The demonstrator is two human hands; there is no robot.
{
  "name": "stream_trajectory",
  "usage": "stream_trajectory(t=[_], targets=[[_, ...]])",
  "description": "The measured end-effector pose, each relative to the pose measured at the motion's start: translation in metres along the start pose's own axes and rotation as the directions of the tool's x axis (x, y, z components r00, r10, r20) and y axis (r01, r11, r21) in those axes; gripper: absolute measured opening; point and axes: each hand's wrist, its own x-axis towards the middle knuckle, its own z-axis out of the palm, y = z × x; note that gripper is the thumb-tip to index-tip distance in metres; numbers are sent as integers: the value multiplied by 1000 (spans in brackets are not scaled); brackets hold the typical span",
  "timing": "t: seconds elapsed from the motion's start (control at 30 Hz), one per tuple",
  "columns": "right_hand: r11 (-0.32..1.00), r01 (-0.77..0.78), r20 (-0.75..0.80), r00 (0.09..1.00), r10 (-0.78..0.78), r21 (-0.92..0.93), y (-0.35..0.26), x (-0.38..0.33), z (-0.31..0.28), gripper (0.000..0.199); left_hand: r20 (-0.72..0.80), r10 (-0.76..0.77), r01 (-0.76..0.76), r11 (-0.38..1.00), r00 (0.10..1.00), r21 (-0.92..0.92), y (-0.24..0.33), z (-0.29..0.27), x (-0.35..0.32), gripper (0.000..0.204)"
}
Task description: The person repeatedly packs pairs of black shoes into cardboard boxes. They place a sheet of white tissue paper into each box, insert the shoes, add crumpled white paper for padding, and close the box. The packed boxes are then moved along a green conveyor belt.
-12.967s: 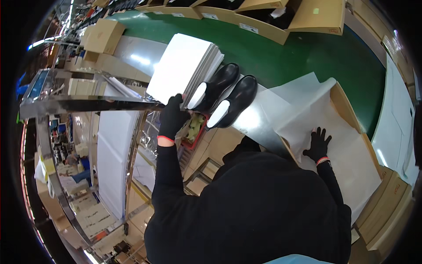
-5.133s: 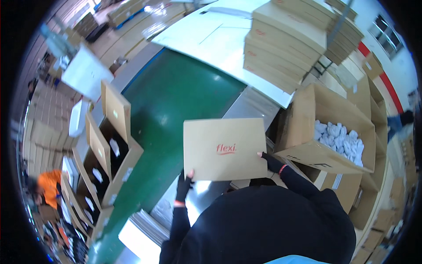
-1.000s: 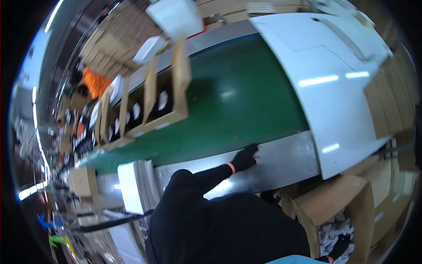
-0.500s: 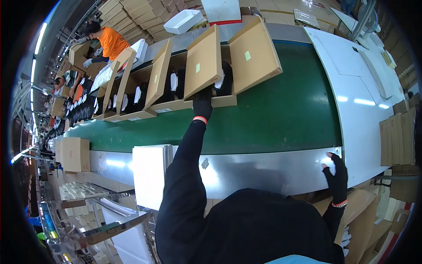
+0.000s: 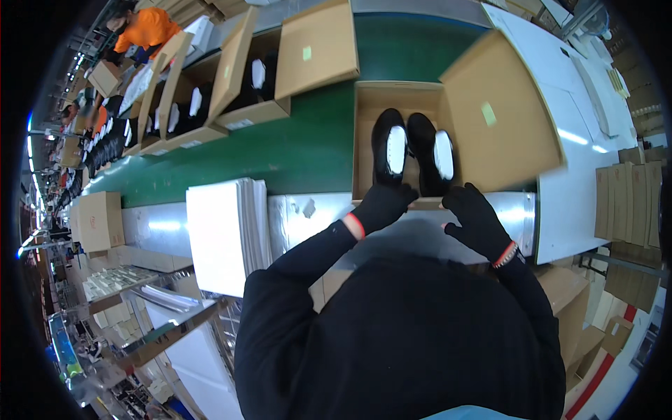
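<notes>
An open cardboard shoe box (image 5: 363,150) lies in front of me, its lid (image 5: 514,119) folded out to the right. Inside, two black shoes lie side by side, a left shoe (image 5: 382,150) and a right shoe (image 5: 424,150), with white stuffing in their openings. My left hand (image 5: 383,208), in a black glove, is closed over the box's near wall, its fingers by the shoes' near ends. My right hand (image 5: 477,218), gloved with bare fingertips, is at the near right corner, thumb and fingers apart, holding nothing.
Several more open shoe boxes (image 5: 255,113) stand in a row on the green conveyor (image 5: 315,140). A stack of white sheets (image 5: 217,238) is left of my arm. A closed carton (image 5: 99,220) stands farther left. A white board (image 5: 570,196) lies right. A person in orange (image 5: 150,28) works at far left.
The nearest box has come toward me and right, away from the row, with its lid swung right. My left hand followed it back; my right hand moved left to the box.
</notes>
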Motion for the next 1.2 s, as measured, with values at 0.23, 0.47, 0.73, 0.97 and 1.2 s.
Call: stream_trajectory(t=[0.23, 0.47, 0.73, 0.97, 1.2], targets=[[970, -25, 182, 983, -20, 241, 29, -73, 65, 36, -342, -335, 264, 935, 878, -238, 72, -14, -24, 24], [869, -215, 304, 949, 79, 445, 26, -73, 103, 32, -92, -355, 363, 928, 930, 82, 36, 20, 32, 41], [953, 50, -14, 999, -48, 300, 39, -83, 152, 30, -227, -419, 473, 826, 879, 307, 109, 65, 53, 60], [965, 62, 123, 988, -96, 255, 33, -105, 131, 33, -359, -502, 533, 846, 787, -17, 81, 39, 10, 55], [957, 102, -47, 995, -93, 270, 33, -128, 165, 26, -413, -696, 291, 658, 587, -694, 69, -18, -63, 38]])
